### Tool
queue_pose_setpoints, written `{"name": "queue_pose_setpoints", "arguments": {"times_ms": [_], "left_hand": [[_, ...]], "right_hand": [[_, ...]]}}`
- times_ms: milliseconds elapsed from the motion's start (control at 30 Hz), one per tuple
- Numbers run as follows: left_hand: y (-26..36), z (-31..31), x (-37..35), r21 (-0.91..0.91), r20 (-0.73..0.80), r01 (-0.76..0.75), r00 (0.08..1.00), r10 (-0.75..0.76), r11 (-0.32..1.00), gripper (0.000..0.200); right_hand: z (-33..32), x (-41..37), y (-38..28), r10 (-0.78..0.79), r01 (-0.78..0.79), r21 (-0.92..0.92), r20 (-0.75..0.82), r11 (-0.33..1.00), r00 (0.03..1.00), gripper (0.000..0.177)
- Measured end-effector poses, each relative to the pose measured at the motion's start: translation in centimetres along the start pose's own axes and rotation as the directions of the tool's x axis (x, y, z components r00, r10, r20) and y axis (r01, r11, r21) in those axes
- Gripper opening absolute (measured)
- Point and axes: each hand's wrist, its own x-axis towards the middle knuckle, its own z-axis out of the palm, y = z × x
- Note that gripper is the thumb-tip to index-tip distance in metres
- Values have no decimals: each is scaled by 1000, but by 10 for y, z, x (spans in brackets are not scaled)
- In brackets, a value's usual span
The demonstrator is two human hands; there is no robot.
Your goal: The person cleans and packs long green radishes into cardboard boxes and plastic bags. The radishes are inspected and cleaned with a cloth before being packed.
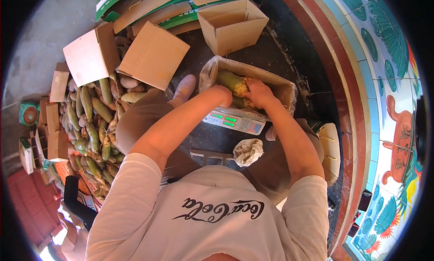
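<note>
A plastic-lined cardboard box (289, 90) sits on a digital scale (235, 121) with lit green displays. Inside it lies a thick green radish (231, 81) with a yellowish, soil-specked end, and at least one more shows beneath. My right hand (260, 93) reaches into the box, its fingers closed over the yellowish end of the upper radish. My left hand (220, 96) is over the box's near left side, against the radishes; its fingers are turned down and hidden from view.
On the left lies a large heap of long green radishes (92, 121). Upturned cartons (155, 55) rest at its far edge. An open carton (233, 26) stands beyond the scale. A crumpled whitish bag (248, 152) lies between my legs, and a tiled wall (384, 125) curves along the right.
</note>
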Motion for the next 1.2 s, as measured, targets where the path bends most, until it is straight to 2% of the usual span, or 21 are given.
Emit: {"name": "queue_pose_setpoints", "arguments": {"times_ms": [67, 167, 267, 367, 400, 467, 533, 567, 600, 667, 767, 867, 967, 1067, 1167, 1200], "left_hand": [[3, -5, -4, 45, 45, -10, 999, 8, 999, 37], [-3, -3, 7, 8, 54, 6, 999, -6, 1000, 41], [-3, -4, 6, -24, 38, -1, 999, 2, 1000, 44], [8, -16, -11, -161, -120, 125, 982, -145, 979, 49], [11, -17, -12, -171, -275, 104, 950, -148, 980, 51], [14, -17, -13, -182, -559, 57, 816, -150, 982, 56], [12, -1, 2, -70, -638, -70, 770, 10, 995, 57], [10, 5, 12, -9, -672, -128, 735, 89, 992, 58], [11, 3, 13, -27, -648, -121, 758, 75, 992, 57], [18, -5, 14, -60, -598, -104, 800, 48, 993, 56], [19, -9, 20, 52, -563, -34, 825, 57, 998, 53], [19, -12, 24, 129, -575, 4, 815, 71, 992, 48], [19, -12, 24, 111, -544, -23, 835, 80, 994, 45], [17, -15, 22, 114, -567, -35, 818, 93, 993, 44], [15, -16, 27, 93, -558, -61, 823, 103, 994, 43], [15, -15, 28, 102, -556, -49, 826, 98, 994, 42]], "right_hand": [[-7, 1, 0, -45, 46, -140, 9, 989, 999, 57], [6, 12, 18, -65, 58, -107, -58, 993, 996, 60], [3, 15, 23, -69, 66, -59, -42, 996, 997, 62], [-11, 7, 6, 8, -4, -113, 32, 994, 999, 60], [-10, 6, 9, -4, 6, -105, 20, 994, 1000, 60], [-1, 8, 20, -29, 29, -89, -3, 996, 1000, 59], [3, 24, 45, 160, -167, 74, 93, 983, 983, 58], [8, 27, 56, 202, -213, 81, 119, 974, 972, 59], [9, 29, 64, 244, -258, 86, 144, 962, 959, 59], [21, 14, 69, 243, -241, -31, 138, 970, 960, 62], [53, 31, 78, 200, -202, -35, -51, 979, 978, 69], [41, 24, 55, 324, -321, 47, -91, 946, 942, 72], [37, 25, 50, 273, -275, -76, -33, 958, 961, 70], [50, 20, 56, 80, -150, -255, -264, 955, 961, 69], [16, -4, 35, 109, -169, -376, -176, 911, 978, 69], [18, -6, 37, 112, -168, -342, -178, 925, 978, 67]]}}
